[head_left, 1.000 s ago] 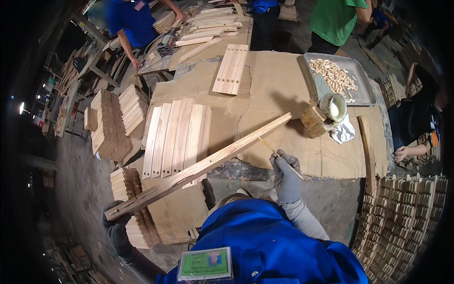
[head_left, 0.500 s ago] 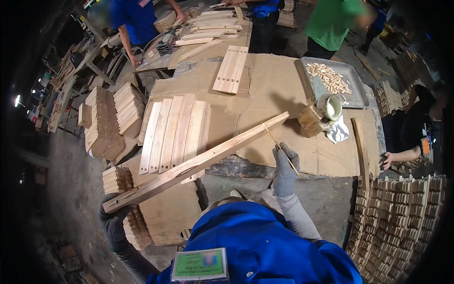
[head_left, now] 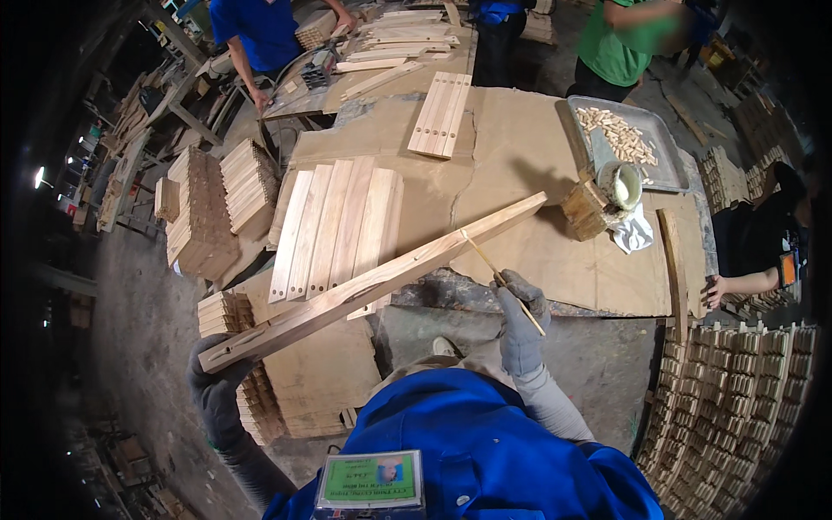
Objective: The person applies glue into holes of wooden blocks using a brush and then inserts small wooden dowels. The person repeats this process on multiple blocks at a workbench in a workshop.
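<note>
Head view: left hand grips the long wooden bar at its near end; right hand pinches a thin stick — keep the tip steady on the bar's face.

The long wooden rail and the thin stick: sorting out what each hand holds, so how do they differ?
The long wooden rail is broad, flat and much longer; the thin stick is slender and short. The left hand grips the rail at its lower end; the right hand holds the stick, tip touching the rail. Both are pale wood, held slanted.
</note>
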The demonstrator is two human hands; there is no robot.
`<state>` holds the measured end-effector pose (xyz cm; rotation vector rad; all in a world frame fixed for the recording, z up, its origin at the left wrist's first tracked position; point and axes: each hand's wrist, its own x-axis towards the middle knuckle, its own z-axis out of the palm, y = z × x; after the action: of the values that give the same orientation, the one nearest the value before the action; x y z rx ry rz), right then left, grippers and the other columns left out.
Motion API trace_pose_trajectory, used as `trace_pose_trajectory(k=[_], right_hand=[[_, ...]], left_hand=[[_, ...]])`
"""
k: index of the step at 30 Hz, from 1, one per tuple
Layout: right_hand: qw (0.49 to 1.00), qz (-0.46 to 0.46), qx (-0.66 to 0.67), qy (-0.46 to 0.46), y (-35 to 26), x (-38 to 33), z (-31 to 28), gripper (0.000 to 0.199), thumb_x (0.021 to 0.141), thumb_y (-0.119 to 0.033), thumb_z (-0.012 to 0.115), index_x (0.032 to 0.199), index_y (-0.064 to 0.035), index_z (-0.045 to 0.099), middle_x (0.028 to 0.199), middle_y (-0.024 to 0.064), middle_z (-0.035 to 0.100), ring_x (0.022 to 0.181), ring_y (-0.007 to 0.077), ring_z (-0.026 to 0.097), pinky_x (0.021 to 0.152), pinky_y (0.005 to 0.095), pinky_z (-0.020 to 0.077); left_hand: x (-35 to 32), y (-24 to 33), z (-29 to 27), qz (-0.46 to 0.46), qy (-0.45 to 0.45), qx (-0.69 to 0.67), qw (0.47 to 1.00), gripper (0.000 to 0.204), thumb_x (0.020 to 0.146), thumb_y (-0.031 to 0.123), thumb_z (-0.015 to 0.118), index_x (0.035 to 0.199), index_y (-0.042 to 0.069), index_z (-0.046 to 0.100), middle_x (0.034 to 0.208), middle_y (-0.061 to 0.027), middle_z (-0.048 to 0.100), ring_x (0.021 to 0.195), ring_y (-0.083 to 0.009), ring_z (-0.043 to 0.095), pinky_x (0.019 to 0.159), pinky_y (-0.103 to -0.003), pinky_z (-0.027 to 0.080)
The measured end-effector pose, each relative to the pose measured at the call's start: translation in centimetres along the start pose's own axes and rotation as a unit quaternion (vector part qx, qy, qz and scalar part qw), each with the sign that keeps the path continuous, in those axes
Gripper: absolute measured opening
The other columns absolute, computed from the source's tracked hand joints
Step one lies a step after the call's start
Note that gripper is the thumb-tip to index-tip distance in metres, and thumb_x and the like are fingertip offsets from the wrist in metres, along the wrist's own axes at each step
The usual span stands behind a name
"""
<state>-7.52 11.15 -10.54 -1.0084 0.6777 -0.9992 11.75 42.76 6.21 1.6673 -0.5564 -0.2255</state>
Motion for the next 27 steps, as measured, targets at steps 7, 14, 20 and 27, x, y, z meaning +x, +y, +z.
trace_pose_trajectory(k=[7,14,20,27], right_hand=[[0.989,-0.031,-0.122,-0.071,-2.2,-2.1,1.4,0.023,0.081,0.005,0.062,0.103,0.0034,0.057,0.109,0.017,0.061,0.1,0.0198,0.059,0.089,0.0292,0.0463],[0.983,-0.074,-0.039,-0.161,-2.1,-3.7,0.8,0.015,0.077,0.007,0.066,0.087,0.0012,0.057,0.106,0.0195,0.062,0.099,0.0234,0.06,0.088,0.034,0.0464],[0.985,-0.081,-0.05,-0.147,-3.6,-3.2,-0.2,0.015,0.077,0.007,0.066,0.088,0.0013,0.057,0.106,0.0196,0.062,0.1,0.0238,0.059,0.088,0.0348,0.0458],[0.944,-0.207,-0.137,-0.218,-5.6,-4.0,-1.1,0.016,0.076,0.006,0.066,0.089,0.0005,0.061,0.106,0.0193,0.063,0.098,0.0292,0.062,0.085,0.0351,0.0491]], left_hand=[[-0.5,1.4,0.4,0.018,-0.038,0.087,0.995,0.06,0.078,0.038,0.068,0.116,-0.005,0.05,0.109,-0.0134,0.055,0.098,-0.0236,0.059,0.083,-0.037,0.053],[-1.8,3.8,3.5,-0.008,0.049,0.119,0.992,0.031,0.076,0.005,0.066,0.104,-0.003,0.056,0.095,-0.0084,0.059,0.087,-0.0173,0.059,0.076,-0.031,0.052],[-3.2,6.4,5.3,-0.039,0.074,0.149,0.985,0.027,0.071,-0.003,0.071,0.096,0.0,0.061,0.092,-0.0039,0.061,0.084,-0.0127,0.058,0.075,-0.027,0.048],[-5.6,7.8,7.0,-0.061,0.12,0.19,0.972,0.032,0.068,-0.001,0.075,0.097,0.002,0.061,0.087,-0.0033,0.062,0.078,-0.0118,0.059,0.069,-0.026,0.049]])
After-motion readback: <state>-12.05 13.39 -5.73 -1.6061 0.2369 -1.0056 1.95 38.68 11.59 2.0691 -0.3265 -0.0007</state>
